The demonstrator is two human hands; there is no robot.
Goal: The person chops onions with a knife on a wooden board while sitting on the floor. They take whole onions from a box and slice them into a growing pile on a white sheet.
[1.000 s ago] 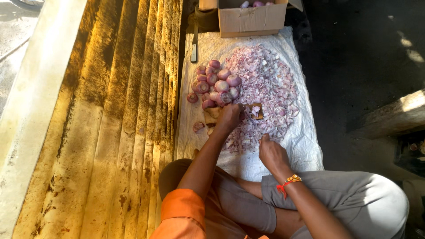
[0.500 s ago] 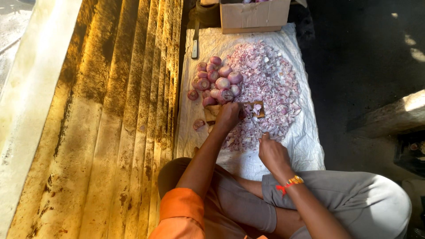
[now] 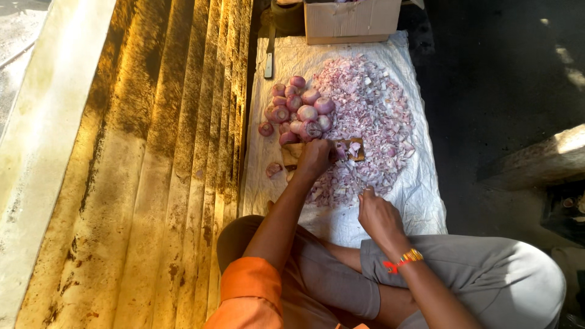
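I sit cross-legged before a white sack (image 3: 420, 195) spread on the ground. My left hand (image 3: 314, 158) presses down on a small wooden chopping board (image 3: 355, 148), fingers closed over an onion that is mostly hidden. My right hand (image 3: 378, 213) is closed near my knee around a knife; its thin blade points towards the board. Peeled pink onions (image 3: 298, 109) are heaped just beyond my left hand. Chopped onion pieces (image 3: 378, 109) cover the middle and right of the sack.
A cardboard box (image 3: 352, 21) stands at the sack's far edge. A second knife (image 3: 269, 58) lies at the far left corner. A rusty corrugated metal sheet (image 3: 152, 183) runs along the left. A wooden block (image 3: 548, 158) lies on the dark ground to the right.
Both hands stay in nearly the same spots, left on the board and right near the knee. The view has tipped down slightly, so the box sits higher in frame.
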